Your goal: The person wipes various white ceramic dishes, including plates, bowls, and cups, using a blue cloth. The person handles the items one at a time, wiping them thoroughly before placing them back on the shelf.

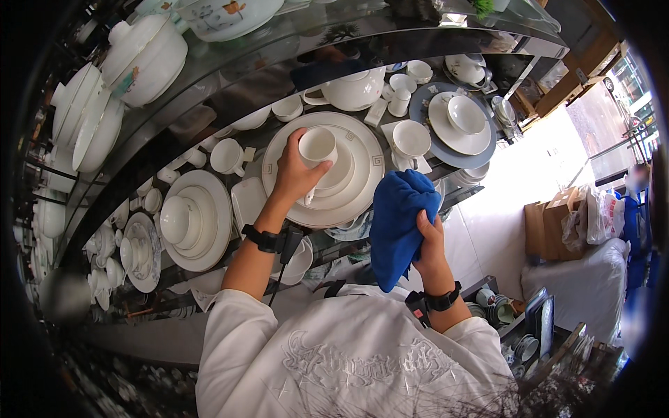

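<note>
My left hand (298, 174) is wrapped round a white cup (318, 145), with the thumb across its near side. The cup is over a stack of white plates, and whether it touches them I cannot tell. The lowest is a large plate (359, 196) with a patterned rim. To the right, my right hand (431, 245) grips a bunched blue cloth (398, 226), which hangs down in front of my chest. The cloth covers part of the shelf edge and dishes behind it.
Behind the plates stand a white teapot (354, 90) and several cups. A blue-grey plate (423, 129) with a cup and saucer lies to the right. Another plate stack (198, 247) sits left. A glass shelf with covered bowls (144, 59) overhangs. Cardboard boxes (557, 212) stand on the floor right.
</note>
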Motion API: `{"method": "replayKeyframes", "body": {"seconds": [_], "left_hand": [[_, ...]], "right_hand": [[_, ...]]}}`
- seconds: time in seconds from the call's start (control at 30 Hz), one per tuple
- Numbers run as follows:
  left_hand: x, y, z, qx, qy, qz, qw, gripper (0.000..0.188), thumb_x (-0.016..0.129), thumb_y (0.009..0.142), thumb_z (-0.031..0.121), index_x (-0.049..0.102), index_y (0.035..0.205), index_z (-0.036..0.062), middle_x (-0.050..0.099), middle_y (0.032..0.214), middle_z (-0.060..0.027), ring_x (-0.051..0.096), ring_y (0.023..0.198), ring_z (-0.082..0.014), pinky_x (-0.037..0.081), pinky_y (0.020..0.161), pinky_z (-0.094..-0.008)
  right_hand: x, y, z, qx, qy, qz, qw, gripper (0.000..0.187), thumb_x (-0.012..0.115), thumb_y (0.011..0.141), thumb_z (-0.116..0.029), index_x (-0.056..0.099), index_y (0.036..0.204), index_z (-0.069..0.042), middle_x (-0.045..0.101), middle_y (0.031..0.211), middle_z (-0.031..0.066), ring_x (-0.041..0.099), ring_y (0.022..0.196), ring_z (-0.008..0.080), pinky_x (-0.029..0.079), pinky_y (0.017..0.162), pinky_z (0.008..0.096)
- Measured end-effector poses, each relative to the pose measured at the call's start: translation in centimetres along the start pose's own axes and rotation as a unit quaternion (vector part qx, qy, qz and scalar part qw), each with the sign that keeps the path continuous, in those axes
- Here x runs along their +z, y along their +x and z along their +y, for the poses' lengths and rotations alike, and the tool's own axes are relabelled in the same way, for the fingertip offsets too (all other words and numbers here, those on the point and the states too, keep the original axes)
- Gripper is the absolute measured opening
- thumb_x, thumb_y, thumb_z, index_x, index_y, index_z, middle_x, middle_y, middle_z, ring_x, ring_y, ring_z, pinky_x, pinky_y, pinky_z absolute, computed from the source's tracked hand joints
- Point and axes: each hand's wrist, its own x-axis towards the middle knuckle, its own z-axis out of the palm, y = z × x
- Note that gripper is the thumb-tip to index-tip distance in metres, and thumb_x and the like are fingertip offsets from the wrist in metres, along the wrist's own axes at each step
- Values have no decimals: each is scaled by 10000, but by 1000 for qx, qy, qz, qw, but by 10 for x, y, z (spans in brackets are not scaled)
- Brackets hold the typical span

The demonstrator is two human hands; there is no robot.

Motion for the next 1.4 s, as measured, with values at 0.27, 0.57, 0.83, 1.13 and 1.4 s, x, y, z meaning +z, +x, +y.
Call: {"method": "replayKeyframes", "body": {"seconds": [0.27,0.57,0.83,1.13,1.4], "left_hand": [[-4,-1,-1,23,21,1,1000,794,800,710,125,356,1363,36,499,1293,-181,511,1202,-281,404,1014,-368],[-21,-13,5,29,54,0,998,804,783,736,152,348,1399,21,466,1353,-184,444,1272,-289,344,1070,-381],[-79,-120,-9,-24,176,109,978,712,790,718,193,443,1320,36,443,1367,-208,421,1270,-384,349,1052,-475],[-52,-149,-20,-104,333,143,926,838,825,653,256,389,1321,2,341,1372,-276,338,1285,-460,331,1039,-528],[-53,-152,-34,-67,273,209,937,741,744,690,107,375,1327,20,352,1361,-242,344,1267,-436,320,1038,-522]], "right_hand": [[2,3,2,4,-5,-4,1000,658,673,883,-307,373,1382,0,537,1288,171,563,1149,304,472,981,430],[5,7,5,-2,-47,-19,999,697,638,899,-368,341,1407,7,514,1333,192,542,1200,328,437,1030,452],[8,-5,1,3,-37,-53,998,793,684,847,-358,298,1433,10,478,1370,202,507,1239,351,417,1047,477],[28,-15,19,54,-139,-144,978,924,814,693,-348,361,1395,45,548,1297,164,553,1178,269,416,1032,394],[57,-16,43,122,-216,-304,920,709,714,819,-67,361,1430,-13,522,1333,98,493,1197,175,378,1031,342]]}}
